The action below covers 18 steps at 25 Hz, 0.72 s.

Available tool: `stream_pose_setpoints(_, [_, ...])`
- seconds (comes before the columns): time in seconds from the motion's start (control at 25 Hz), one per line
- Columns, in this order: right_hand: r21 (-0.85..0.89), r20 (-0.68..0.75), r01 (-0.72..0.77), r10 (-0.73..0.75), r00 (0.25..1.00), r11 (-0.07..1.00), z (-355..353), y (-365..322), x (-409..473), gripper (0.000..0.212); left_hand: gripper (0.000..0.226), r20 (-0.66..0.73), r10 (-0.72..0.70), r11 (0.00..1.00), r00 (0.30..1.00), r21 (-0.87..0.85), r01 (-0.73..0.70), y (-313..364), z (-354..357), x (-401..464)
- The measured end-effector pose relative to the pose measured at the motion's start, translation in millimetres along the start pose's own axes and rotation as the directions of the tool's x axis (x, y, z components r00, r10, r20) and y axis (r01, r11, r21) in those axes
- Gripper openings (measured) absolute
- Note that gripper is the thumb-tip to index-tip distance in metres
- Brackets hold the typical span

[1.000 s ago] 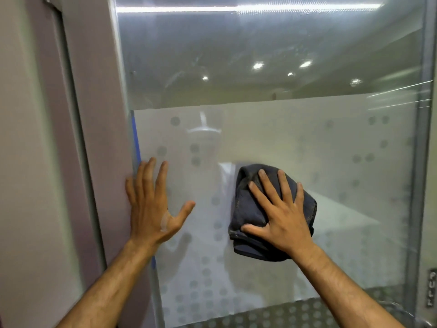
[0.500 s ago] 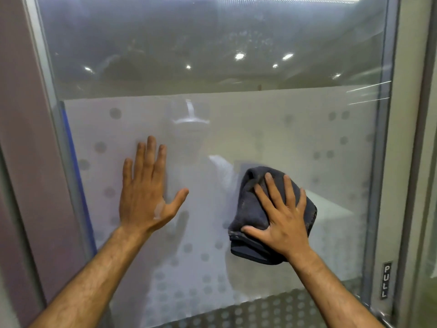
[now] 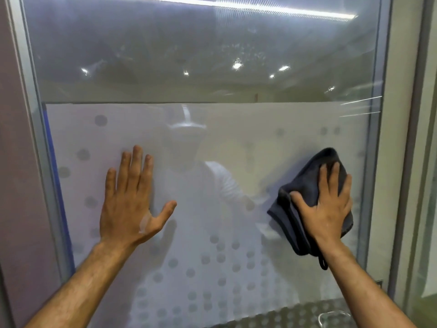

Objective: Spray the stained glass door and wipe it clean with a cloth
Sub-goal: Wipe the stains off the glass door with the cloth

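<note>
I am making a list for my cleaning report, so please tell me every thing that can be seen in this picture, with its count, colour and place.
glass door: one, clear above, frosted white with grey dots below, fills the middle of the view.
door frame: one, silver-grey metal, along the left and right edges of the glass.
blue strip: one, blue, along the left edge of the frosted part.
wall: one, mauve-grey, far left.
cloth: one, dark grey, pressed on the glass at right.
left hand: one, open flat on the frosted glass, left of centre.
right hand: one, spread over the cloth, pressing it to the glass.
</note>
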State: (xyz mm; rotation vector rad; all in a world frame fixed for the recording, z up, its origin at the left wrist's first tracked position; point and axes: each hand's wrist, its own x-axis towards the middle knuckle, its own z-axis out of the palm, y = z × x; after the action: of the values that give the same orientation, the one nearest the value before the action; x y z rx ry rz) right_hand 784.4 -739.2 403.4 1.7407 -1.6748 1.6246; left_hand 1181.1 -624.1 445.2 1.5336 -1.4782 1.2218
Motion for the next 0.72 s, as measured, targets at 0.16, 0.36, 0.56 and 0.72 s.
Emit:
stream_pose_setpoints(0.16, [0.092,-0.055,-0.006,0.011,0.998,0.996,-17,-45,50,0.099,0.108,0.001,-0.004,1.000,1.000,0.009,0.004,0,0,-1])
stream_pose_setpoints(0.36, [0.042,-0.126,0.205,-0.198,0.972,0.978,-23,-154,78,0.097,0.108,-0.015,-0.003,1.000,1.000,0.005,0.003,2,-1,-1])
stream_pose_setpoints(0.56, [-0.041,-0.115,0.607,-0.607,0.786,0.794,-3,-259,45,0.095,0.109,-0.039,0.011,1.000,0.999,0.007,-0.011,0,2,-1])
stream_pose_setpoints(0.72, [-0.059,-0.100,0.738,-0.739,0.666,0.672,22,-263,6,0.088,0.108,-0.043,0.008,0.999,0.999,-0.047,-0.010,-1,2,-2])
